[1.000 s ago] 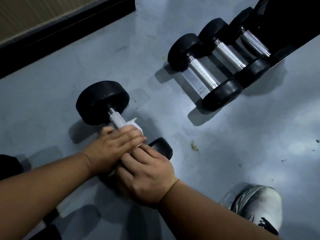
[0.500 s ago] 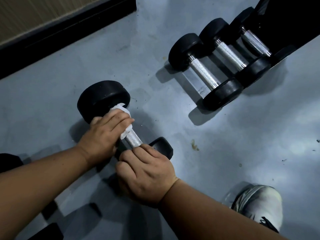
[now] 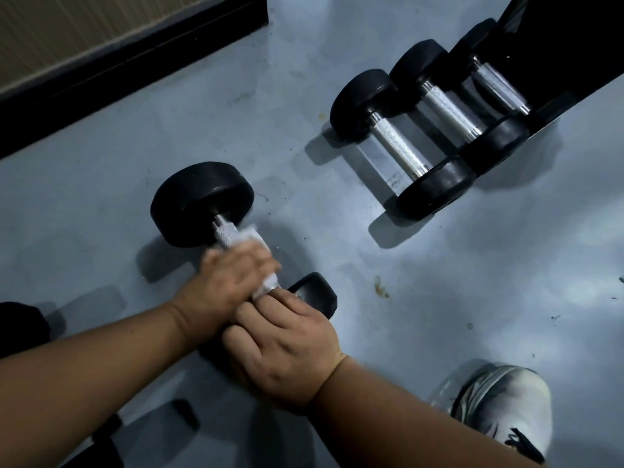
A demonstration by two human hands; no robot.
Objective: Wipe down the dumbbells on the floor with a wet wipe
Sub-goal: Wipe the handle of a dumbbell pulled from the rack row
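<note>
From my remote feed I see the dumbbell (image 3: 206, 204) being cleaned lying on the grey floor (image 3: 439, 298) at about nine o'clock of centre, its bar slanting from the far black head down toward five o'clock. My left hand (image 3: 226, 282) comes in from eight o'clock, the forearm low and nearly flat, the wrist straight; its fingers curl over the bar with the white wet wipe (image 3: 260, 251) caught under them, the cloth wrapped round the knurled metal, and the fingertips are blurred. My right hand (image 3: 283, 342) reaches in from five o'clock, knuckles up, fingers bent and clamped over the near end of the same dumbbell, just beside the near head, touching the left hand. At one o'clock three more dumbbells (image 3: 398, 146) lie side by side, heads touching, against a dark base. A pale shoe (image 3: 503, 410) sits at four o'clock, and a black skirting board (image 3: 135, 59) runs along the wall at eleven o'clock.
</note>
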